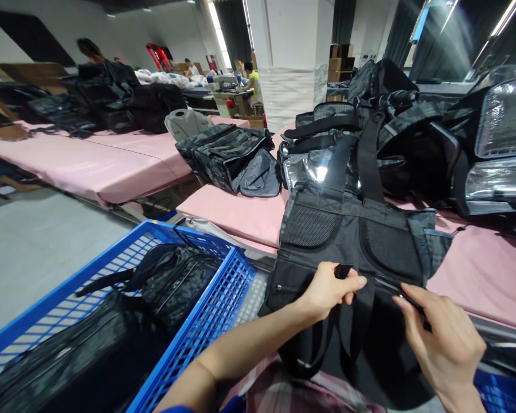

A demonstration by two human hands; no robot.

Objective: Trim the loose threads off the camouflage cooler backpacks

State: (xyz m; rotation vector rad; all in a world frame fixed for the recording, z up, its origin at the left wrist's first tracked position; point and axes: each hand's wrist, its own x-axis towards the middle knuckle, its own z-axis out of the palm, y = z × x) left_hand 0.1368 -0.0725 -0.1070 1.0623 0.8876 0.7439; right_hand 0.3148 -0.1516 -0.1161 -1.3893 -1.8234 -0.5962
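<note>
A black backpack [327, 258] lies back panel up across the table edge and toward my body, with two mesh pads and wide straps reaching away from me. My left hand [333, 289] is closed at the middle of the panel, and a short end of black webbing strap [343, 271] sticks out of its grip. To the right, my right hand [445, 332] pinches at a zipper [384, 283] on the same panel; a bit of metal shows at its fingertips. Another zipper [279, 288] is at the panel's left side. Loose black straps hang below my left hand.
A blue plastic crate [236, 281] at lower left holds dark camouflage backpacks [172, 287]. More bags [230, 152] and silver-lined ones [505, 120] crowd the pink-covered table [223, 212]. Another pink table [112, 166] carries bags farther left. A person in yellow [253, 80] sits beyond.
</note>
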